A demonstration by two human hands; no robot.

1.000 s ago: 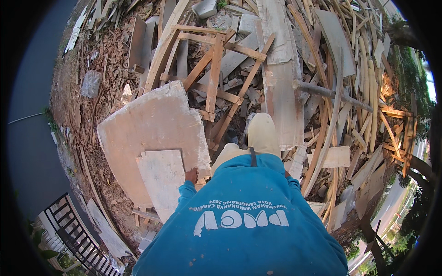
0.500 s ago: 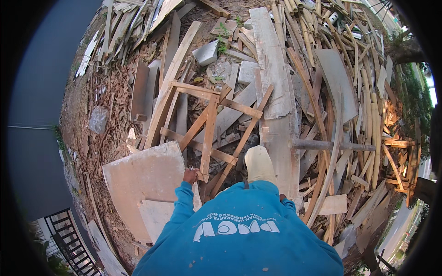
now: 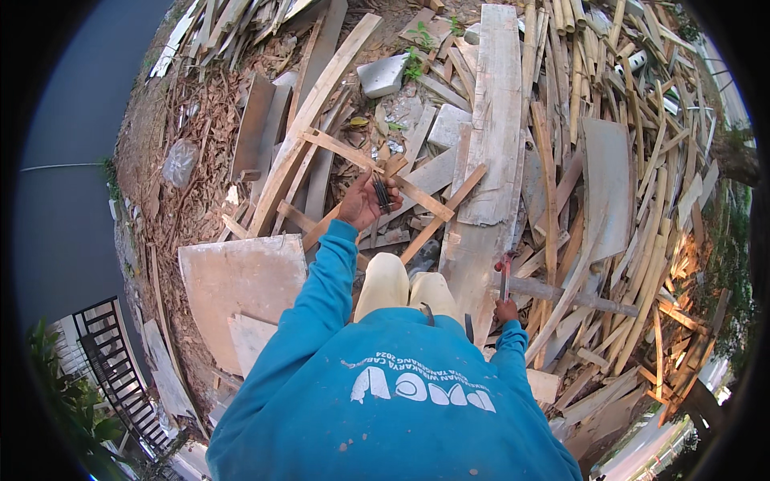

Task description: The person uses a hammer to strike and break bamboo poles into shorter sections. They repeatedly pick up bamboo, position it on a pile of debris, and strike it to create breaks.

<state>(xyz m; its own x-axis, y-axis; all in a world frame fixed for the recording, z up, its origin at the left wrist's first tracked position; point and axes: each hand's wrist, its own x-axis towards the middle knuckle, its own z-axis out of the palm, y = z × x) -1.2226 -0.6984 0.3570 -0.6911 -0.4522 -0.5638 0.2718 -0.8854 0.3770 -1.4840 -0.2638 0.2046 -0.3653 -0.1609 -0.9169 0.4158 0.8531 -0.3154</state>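
My left hand (image 3: 365, 202) is turned palm up over a frame of narrow wooden strips (image 3: 425, 198). Its fingers curl around a small bundle of dark, thin nails (image 3: 381, 192). The hand and forearm cover part of the frame, which lies tilted over loose boards. Off to the right, my right hand (image 3: 505, 311) grips a hammer (image 3: 504, 282) by its handle, with the red head pointing away from me. Beneath the hammer are a wide weathered plank (image 3: 473, 264) and a grey round pole (image 3: 573, 295).
A large pale board (image 3: 241, 276) lies on the left. Long timber (image 3: 321, 112) slants behind the frame, near white blocks (image 3: 382, 76). Bamboo poles (image 3: 650, 232) and a grey sheet (image 3: 605, 184) are heaped on the right. A dark wall (image 3: 68, 200) runs along the far left.
My left hand has left the frame's near end and moved up and forward, now showing nails. My right hand has come out from beside my body with the hammer. Both knees now show.
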